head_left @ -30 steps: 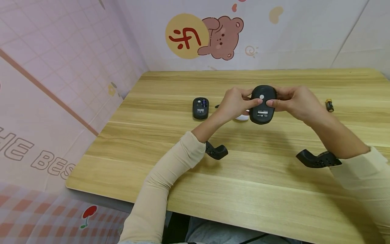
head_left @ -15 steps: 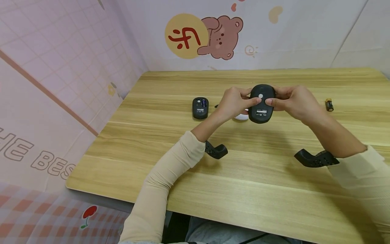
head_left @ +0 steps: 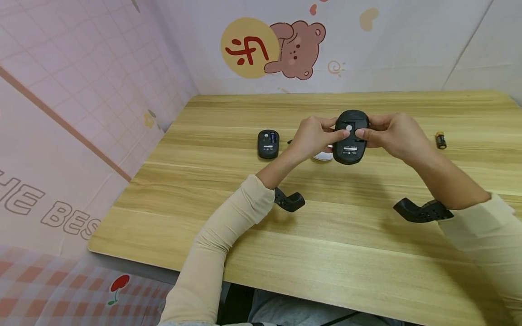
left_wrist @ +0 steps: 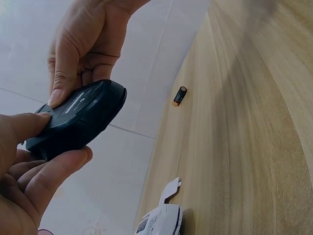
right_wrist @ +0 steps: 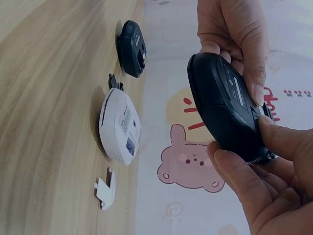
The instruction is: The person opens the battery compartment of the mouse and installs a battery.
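While the far-left black mouse (head_left: 265,148) lies belly-up just as it did half a second ago, one purple cell (head_left: 273,137) in its bay, we move right to a small black piece (right_wrist: 115,82) and our left hand (head_left: 311,137), which pinches the held mouse, thumb on its underside. Behind that hand sits one white mouse (right_wrist: 117,128), with one white cover (right_wrist: 106,192) lying just beside it. The held mouse (head_left: 350,153) is up above the table (head_left: 310,267), underside facing us, long axis nearly straight up and down, cover end at the top. What's new: its cover (head_left: 353,115) has slid upward, and stepped edges show. Our right hand (head_left: 395,136) grips the other side, thumb down too. Far right, we've got one loose battery (head_left: 441,141). Mouse count: three, two black, one white.
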